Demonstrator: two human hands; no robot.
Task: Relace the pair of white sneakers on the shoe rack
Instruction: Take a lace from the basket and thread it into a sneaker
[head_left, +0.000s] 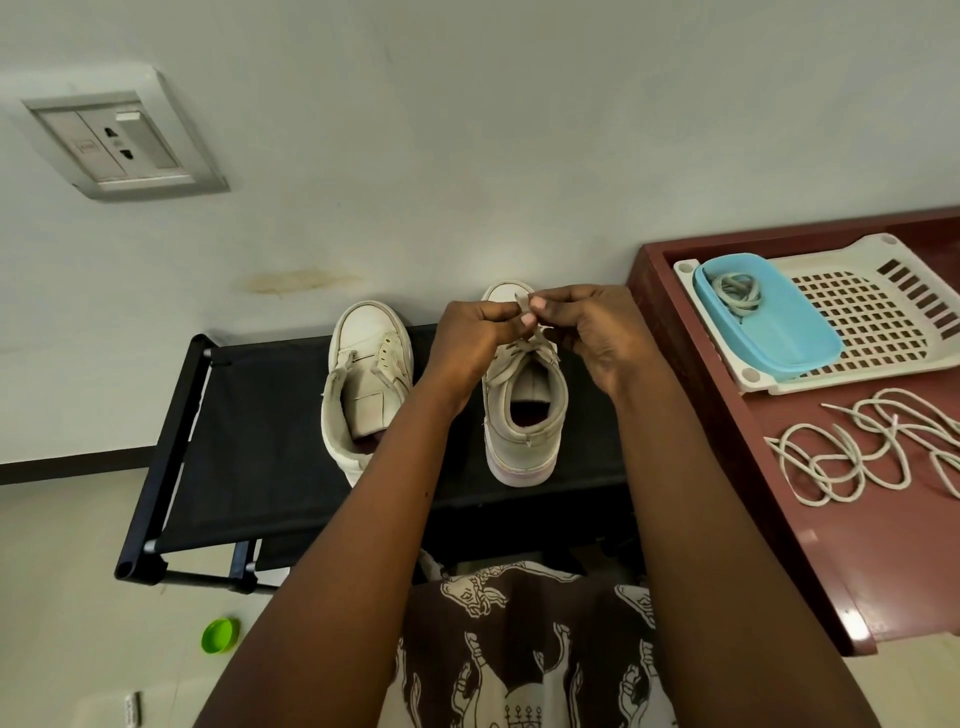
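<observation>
Two white high-top sneakers stand side by side on the black fabric shoe rack (249, 457), toes toward the wall. The left sneaker (363, 384) has bare eyelets and no lace. The right sneaker (524, 410) carries a pale lace (511, 358) crossing its upper eyelets. My left hand (475, 338) and my right hand (597, 332) meet above that shoe's forefoot, each pinching a part of the lace between thumb and fingertips. My hands hide the lower eyelets.
A dark red table (727, 415) stands right of the rack. It holds a white slotted tray (883, 312) with a blue tub (779, 332) containing a coiled lace (735, 293), and a loose cream lace (872, 452). A green lid (221, 635) lies on the floor.
</observation>
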